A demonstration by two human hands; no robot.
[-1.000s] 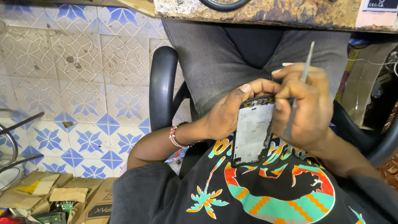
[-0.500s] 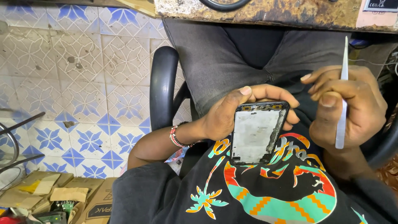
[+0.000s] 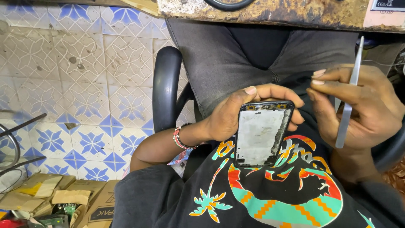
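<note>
The left hand grips an opened phone at the centre of the frame, fingers wrapped over its top edge and thumb along the side, so its bare inner face tilts up toward the eyes. Just right of it, apart from the phone, the right hand pinches thin metal tweezers held upright, tips clear of the work. Below lies a printed black shirt; a black chair arm curves at the left, and a worn surface runs along the top.
</note>
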